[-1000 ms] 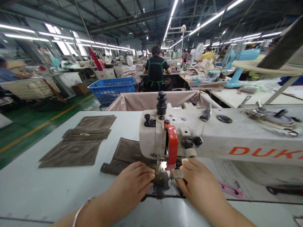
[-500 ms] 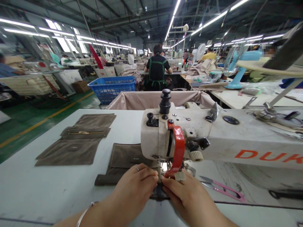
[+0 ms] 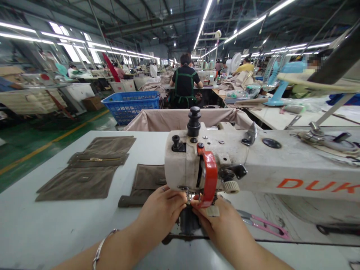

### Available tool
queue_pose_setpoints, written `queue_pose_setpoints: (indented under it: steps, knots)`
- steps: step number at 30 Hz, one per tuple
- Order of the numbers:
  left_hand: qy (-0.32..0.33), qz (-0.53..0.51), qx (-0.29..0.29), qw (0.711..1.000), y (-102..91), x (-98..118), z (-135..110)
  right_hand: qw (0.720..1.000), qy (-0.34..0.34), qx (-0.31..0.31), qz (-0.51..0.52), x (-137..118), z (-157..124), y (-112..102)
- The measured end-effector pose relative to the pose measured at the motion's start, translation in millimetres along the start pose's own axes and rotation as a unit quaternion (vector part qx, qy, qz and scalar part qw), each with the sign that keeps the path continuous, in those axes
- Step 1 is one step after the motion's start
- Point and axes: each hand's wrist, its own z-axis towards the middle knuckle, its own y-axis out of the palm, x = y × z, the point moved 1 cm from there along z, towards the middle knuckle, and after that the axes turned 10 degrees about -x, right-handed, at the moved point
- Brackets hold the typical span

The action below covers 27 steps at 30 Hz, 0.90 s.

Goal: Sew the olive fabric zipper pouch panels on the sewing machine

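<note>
1. While both hands crowd the needle end of the sewing machine (image 3: 253, 168), the left hand (image 3: 163, 210) has its fingers curled, tips pinched on the near edge of the brown fabric panel (image 3: 146, 180).
2. Right hand (image 3: 222, 225): fingertips tucked under the red guard (image 3: 209, 180). Gripping or only pressing, cannot tell.
3. Panel lies flat on the table (image 3: 42, 225). Its right end sits beneath the machine head, between the two hands, and the rest runs left.
4. Judgement: the cloth is being lined up at the needle. Best done with the edge flat and taut, even pull from both sides, fingertips off the needle line.
5. Pink thread snips (image 3: 264, 225) lie just right of the right hand. Stacked brown zippered pieces (image 3: 92, 168) sit left, well apart.
6. Far side: a blue basket (image 3: 132, 105), and a seated person (image 3: 184, 84), back turned.
</note>
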Motion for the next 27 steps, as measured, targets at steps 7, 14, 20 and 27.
queue_pose_setpoints:
  steps: [7, 14, 20, 27]
  knots:
    - [-0.003, 0.002, 0.007, 1.0, 4.7, -4.3, -0.2, 1.0, -0.002, 0.011, -0.022, 0.5, -0.4, 2.8]
    - [-0.001, 0.008, 0.02, 1.0, 3.9, -3.1, 1.3, 0.999, 0.005, 0.017, -0.028, 0.5, 0.3, 4.1]
    - [-0.007, 0.008, 0.025, 1.0, 5.0, -3.6, 1.5, 0.999, 0.013, 0.003, -0.032, 2.0, 0.4, 5.2]
    - [-0.019, 0.001, 0.017, 1.0, 6.9, -6.0, 2.0, 0.999, 0.01, -0.002, -0.039, 3.3, 2.1, 5.8]
